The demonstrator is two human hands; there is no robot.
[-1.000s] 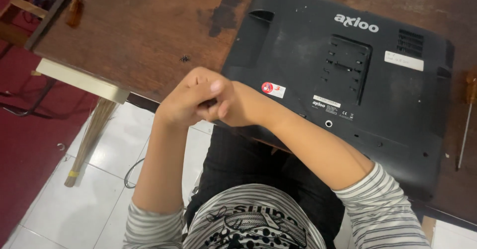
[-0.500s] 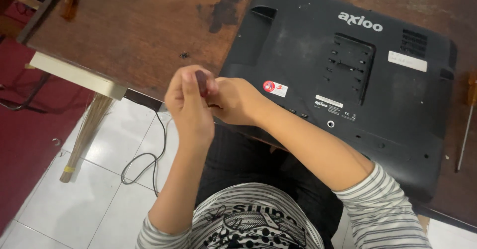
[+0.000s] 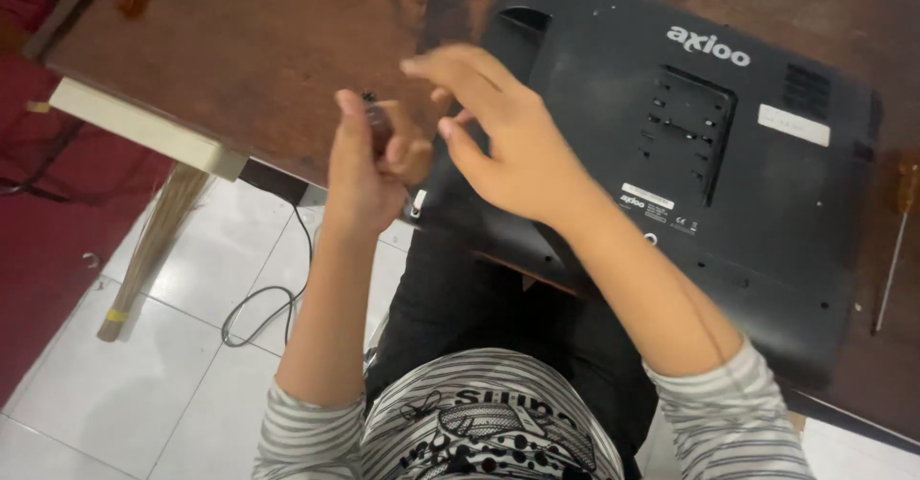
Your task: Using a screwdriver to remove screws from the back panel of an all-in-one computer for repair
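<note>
So, the monitor [image 3: 690, 183] is lying face down on the worktop [image 3: 240, 58], back panel up, with its near edge hanging over toward the person's lap. The left hand [image 3: 364, 169] is closed around something small and dark, held just above the worktop edge. It looks like a screwdriver handle, but it's blurry and mostly hidden in the fist, so I can't say for sure. The right hand [image 3: 508, 145] is open, fingers spread, hovering over the left corner of the monitor and holding nothing.

My read: this is the get-the-tool-ready stage before working on the back cover, not actual unscrewing yet. The next move would call for lining that dark thing up with one of the screw holes along the panel's edge, with the free hand steadying the casing so it doesn't slide off.

Another screwdriver [image 3: 896, 240] lies on the worktop at the right, just beside the monitor.
</note>
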